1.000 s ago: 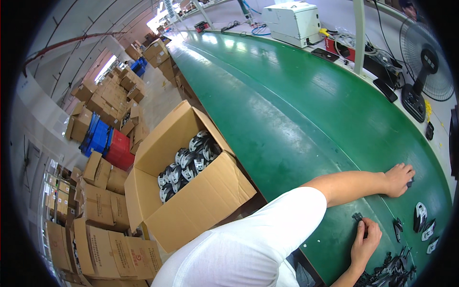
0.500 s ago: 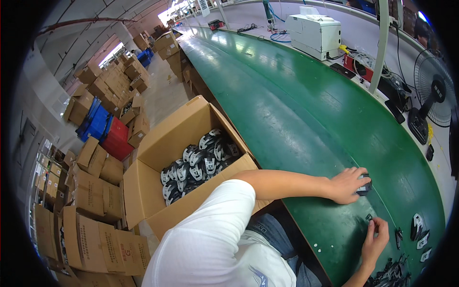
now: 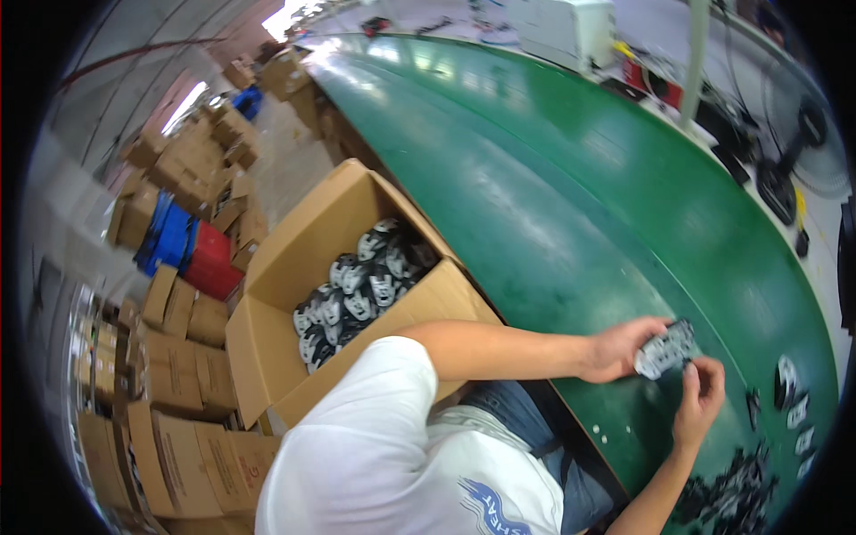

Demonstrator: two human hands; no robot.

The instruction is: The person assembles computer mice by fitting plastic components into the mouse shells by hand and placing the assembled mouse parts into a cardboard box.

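Observation:
My left hand [image 3: 617, 351] grips a grey-and-black moulded plastic part [image 3: 664, 351] over the green bench, with its pale, recessed side turned up. At that part's near right edge, my right hand [image 3: 701, 397] is pinched on a small black piece, mostly hidden by the fingertips and blurred. A heap of small black pieces [image 3: 736, 490] lies near my right forearm. Beyond it, several grey-and-black parts [image 3: 797, 410] lie in a row along the right side of the bench.
An open cardboard box [image 3: 428, 312] stands at the bench's left edge, holding many black-and-white parts [image 3: 357, 294]. Stacked cartons [image 3: 178, 374] and blue and red crates [image 3: 212, 259] fill the floor at left. A fan [image 3: 785, 169] and a white machine [image 3: 566, 36] stand along the far side.
My left hand has lifted the plastic part and turned it so its pale side shows. My right hand has brought the small black piece up to it. The view has shifted slightly.

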